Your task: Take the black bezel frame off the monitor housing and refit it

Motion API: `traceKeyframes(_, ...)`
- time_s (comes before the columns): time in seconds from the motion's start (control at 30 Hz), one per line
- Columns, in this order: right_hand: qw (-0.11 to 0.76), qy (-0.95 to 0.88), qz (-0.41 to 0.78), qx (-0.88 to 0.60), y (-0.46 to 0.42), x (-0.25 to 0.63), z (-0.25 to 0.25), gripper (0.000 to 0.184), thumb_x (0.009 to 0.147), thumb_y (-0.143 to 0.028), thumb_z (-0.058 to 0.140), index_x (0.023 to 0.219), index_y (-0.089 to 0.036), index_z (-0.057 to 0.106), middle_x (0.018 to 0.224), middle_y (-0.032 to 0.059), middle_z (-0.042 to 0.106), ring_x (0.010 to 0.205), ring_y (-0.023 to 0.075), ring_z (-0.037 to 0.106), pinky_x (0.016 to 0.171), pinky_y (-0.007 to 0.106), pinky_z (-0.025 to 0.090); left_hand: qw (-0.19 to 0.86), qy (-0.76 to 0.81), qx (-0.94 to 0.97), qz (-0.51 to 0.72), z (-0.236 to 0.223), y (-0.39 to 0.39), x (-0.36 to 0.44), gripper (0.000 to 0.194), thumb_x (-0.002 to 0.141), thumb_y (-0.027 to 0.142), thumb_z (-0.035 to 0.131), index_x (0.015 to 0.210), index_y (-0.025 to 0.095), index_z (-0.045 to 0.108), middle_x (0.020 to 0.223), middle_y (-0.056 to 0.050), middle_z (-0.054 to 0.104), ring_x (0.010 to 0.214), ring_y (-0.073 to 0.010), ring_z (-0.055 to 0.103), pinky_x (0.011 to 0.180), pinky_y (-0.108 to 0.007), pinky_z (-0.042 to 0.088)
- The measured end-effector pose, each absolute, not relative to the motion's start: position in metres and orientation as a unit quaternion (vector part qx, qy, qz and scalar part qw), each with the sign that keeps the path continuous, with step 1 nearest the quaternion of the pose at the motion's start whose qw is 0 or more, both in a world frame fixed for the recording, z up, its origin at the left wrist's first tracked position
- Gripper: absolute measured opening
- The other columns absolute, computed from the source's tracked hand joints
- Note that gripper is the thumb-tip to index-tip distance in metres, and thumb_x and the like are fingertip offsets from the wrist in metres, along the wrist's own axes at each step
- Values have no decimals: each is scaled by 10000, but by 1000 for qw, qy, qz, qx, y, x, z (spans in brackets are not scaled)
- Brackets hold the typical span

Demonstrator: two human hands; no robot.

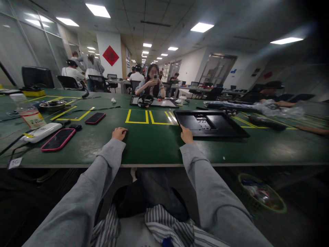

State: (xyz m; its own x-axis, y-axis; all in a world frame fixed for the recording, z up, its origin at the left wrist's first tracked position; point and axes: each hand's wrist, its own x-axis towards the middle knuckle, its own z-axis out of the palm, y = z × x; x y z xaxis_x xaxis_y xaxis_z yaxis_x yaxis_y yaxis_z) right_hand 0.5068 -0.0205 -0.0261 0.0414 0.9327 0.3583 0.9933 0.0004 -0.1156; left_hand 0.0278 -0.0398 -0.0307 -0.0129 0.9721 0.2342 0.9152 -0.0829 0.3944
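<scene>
My left hand (119, 133) rests on the green table, fingers curled in, with nothing visible in it. Further right, my right hand (186, 134) is at the near left corner of a black rectangular panel (218, 124), its fingers closed against the edge. The panel lies flat; it has a raised rim and a recessed middle with a small cut-out showing metal parts. Yellow tape outlines (136, 122) mark the tabletop beyond and between my hands. Left of my left hand lies a dark phone with a red edge (95, 118).
To the left are a pink-cased phone (58, 139), a white power strip (43, 132), a bottle (31, 115) and a metal bowl (52, 105). Across the table sits a person (151, 84) behind another panel (154, 102). Plastic wrap (277, 108) lies right; a basket (262, 192) stands below.
</scene>
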Motion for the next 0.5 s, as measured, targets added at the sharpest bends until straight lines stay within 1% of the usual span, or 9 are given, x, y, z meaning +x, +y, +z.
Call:
traceKeyframes(0.1,164,-703,-99,-685,-25,498,-24,622,959,-79,367,1576,-28,431,1396,232,640,1219,331,597,1058,441,455,63,676,698,229,-31,-40,28,384,1009,262,498,1299,318,743,1445,-50,641,1376,-308,506,1139,-487,448)
traceKeyframes(0.23,162,-717,-98,-671,-38,459,-18,621,966,-91,409,1585,-41,417,1344,230,660,1176,317,618,1029,410,463,71,679,691,238,-30,-40,29,382,1012,277,498,1304,314,739,1452,-59,635,1384,-322,497,1142,-506,436)
traceKeyframes(0.3,157,-732,-98,-656,-46,427,-12,611,963,-86,428,1572,-41,431,1310,226,673,1163,312,619,1011,402,467,78,680,685,248,-30,-40,29,373,1007,285,509,1297,313,742,1449,-61,639,1391,-324,494,1146,-509,430)
traceKeyframes(0.37,150,-756,-98,-630,-55,387,-8,572,955,-83,448,1524,-43,487,1300,223,673,1172,315,607,1006,408,467,90,680,678,263,-31,-39,28,362,1004,298,516,1281,306,749,1439,-67,649,1390,-328,499,1151,-516,424)
traceKeyframes(0.43,148,-773,-96,-609,-64,342,-5,517,955,-106,477,1466,-86,553,1261,196,690,1165,305,602,1002,405,472,105,680,668,284,-31,-38,29,356,1006,314,514,1267,289,754,1428,-82,660,1388,-337,509,1159,-536,412)
traceKeyframes(0.5,158,-791,-96,-583,-74,294,-4,495,956,-139,505,1445,-84,562,1229,207,694,1169,312,591,1003,421,478,122,681,652,311,-31,-36,29,355,1009,330,509,1261,271,752,1422,-97,666,1390,-348,518,1169,-560,393)
